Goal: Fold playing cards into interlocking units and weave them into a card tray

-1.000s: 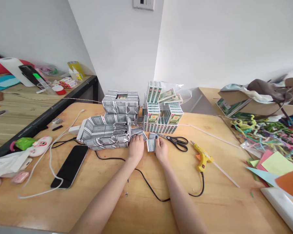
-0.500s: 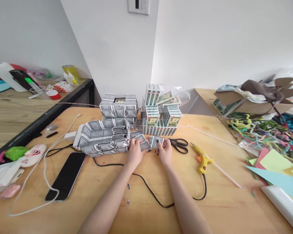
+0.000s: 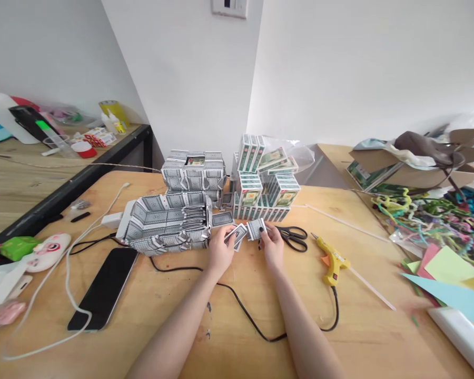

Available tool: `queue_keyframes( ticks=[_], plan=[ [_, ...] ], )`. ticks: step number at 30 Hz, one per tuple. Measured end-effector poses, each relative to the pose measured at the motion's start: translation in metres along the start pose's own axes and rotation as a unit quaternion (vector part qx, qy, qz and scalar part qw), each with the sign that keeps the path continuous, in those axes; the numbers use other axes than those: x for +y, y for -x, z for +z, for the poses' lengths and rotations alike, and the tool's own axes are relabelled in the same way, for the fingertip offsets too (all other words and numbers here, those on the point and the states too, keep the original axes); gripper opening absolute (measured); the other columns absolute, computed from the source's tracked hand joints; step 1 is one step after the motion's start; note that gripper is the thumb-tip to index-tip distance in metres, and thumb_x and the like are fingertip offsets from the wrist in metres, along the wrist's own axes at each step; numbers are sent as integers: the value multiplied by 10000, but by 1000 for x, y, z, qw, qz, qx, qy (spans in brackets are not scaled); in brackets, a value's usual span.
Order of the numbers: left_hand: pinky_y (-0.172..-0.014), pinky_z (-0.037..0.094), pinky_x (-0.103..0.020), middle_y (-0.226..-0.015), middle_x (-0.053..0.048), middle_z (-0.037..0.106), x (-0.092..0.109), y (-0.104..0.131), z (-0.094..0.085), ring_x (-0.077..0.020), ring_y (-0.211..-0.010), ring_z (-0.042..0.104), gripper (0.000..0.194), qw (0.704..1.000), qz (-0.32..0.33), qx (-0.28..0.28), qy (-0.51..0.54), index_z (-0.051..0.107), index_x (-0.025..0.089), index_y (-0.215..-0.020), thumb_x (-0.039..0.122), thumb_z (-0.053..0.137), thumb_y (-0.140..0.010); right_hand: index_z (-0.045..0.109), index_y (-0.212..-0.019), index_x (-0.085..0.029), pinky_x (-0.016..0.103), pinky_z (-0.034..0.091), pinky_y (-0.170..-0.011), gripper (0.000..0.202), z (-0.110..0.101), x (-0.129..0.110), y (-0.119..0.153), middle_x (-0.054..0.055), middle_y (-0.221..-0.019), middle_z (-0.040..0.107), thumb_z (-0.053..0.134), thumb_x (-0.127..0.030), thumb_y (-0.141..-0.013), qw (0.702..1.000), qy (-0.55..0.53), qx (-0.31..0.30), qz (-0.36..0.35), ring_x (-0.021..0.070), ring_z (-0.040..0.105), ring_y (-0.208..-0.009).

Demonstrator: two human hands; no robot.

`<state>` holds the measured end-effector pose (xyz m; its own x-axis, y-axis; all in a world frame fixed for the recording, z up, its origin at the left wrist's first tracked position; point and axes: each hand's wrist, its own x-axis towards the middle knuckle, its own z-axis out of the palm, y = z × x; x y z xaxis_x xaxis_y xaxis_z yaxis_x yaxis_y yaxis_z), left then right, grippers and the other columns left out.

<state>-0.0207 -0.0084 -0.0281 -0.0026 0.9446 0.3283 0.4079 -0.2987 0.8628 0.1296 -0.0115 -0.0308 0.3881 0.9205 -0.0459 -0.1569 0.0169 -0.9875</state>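
My left hand [image 3: 222, 248] is closed on a playing card [image 3: 236, 232], tilted up off the table. Another card lies partly hidden just beneath it. My right hand [image 3: 272, 245] pinches a folded-looking playing card [image 3: 256, 229] with a patterned grey back. Behind my left hand, a loose card [image 3: 223, 219] lies face down beside a long open tray-like structure made of cards [image 3: 154, 217]. At its right end stands a row of upright folded cards [image 3: 193, 217]. A second card structure [image 3: 193, 173] stands behind it.
Green-and-white card boxes [image 3: 248, 189] are stacked behind my hands. Black scissors [image 3: 294, 238] and a yellow glue gun [image 3: 332, 260] lie to the right, its black cord [image 3: 245, 310] crossing the table in front. A phone [image 3: 104, 287] and white cable [image 3: 69, 287] lie left.
My left hand has lifted a card off the table and tilted it up. My right hand still holds its card, and the view has shifted slightly.
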Motion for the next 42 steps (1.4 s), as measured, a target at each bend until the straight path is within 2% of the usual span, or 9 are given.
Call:
queue_keyframes(
  ticks=[4, 7, 11, 14, 20, 29, 42],
  plan=[
    [-763, 489, -289, -898, -55, 661, 0, -3, 3, -166, -828, 621, 154, 993, -49, -8, 107, 614, 170, -869, 189, 495, -773, 562, -1012, -173, 204, 319, -396, 394, -1, 3, -2, -35, -630, 539, 591, -385, -681, 1000, -21, 1, 8, 62, 393, -414],
    [-760, 499, -304, -881, -57, 670, 0, -5, 4, -172, -809, 628, 154, 987, -89, 1, 131, 635, 162, -841, 183, 516, -746, 564, -1005, -172, 201, 318, -393, 375, -1, 3, -2, -37, -630, 536, 590, -374, -690, 1000, -25, 1, 6, 59, 391, -413],
    [-765, 503, -317, -860, -58, 672, 0, -6, 3, -175, -801, 631, 152, 983, -109, 16, 147, 640, 157, -835, 192, 533, -733, 570, -1014, -168, 198, 313, -392, 379, 0, 0, 1, -31, -641, 543, 591, -368, -693, 1000, -25, 3, 11, 57, 387, -419],
    [-776, 500, -326, -865, -59, 672, -2, -5, 4, -177, -807, 631, 150, 983, -108, 20, 149, 639, 158, -836, 199, 537, -735, 577, -1021, -166, 198, 311, -392, 386, 1, -2, 2, -23, -662, 552, 593, -368, -692, 1000, -23, -7, 14, 57, 387, -425],
    [-794, 492, -334, -874, -58, 671, -4, -5, 5, -178, -819, 628, 153, 984, -106, 27, 137, 639, 164, -842, 205, 534, -739, 593, -1034, -156, 198, 294, -387, 415, 0, -1, 1, -12, -655, 567, 601, -374, -681, 999, -20, 23, 27, 60, 374, -423],
    [-792, 493, -336, -869, -58, 672, -1, -5, 3, -180, -816, 629, 139, 987, -104, 33, 121, 639, 166, -819, 189, 540, -724, 599, -1043, -156, 215, 328, -410, 423, 0, -4, 3, 22, -766, 625, 588, -393, -692, 1000, 4, 4, 15, 61, 393, -431],
    [-785, 498, -329, -873, -57, 670, -2, -5, 4, -173, -806, 629, 141, 988, -101, 29, 111, 636, 166, -826, 192, 531, -734, 587, -1040, -152, 199, 317, -379, 435, 1, -4, 3, 23, -763, 612, 587, -416, -694, 1000, -7, -1, 19, 54, 380, -425]
  ],
)
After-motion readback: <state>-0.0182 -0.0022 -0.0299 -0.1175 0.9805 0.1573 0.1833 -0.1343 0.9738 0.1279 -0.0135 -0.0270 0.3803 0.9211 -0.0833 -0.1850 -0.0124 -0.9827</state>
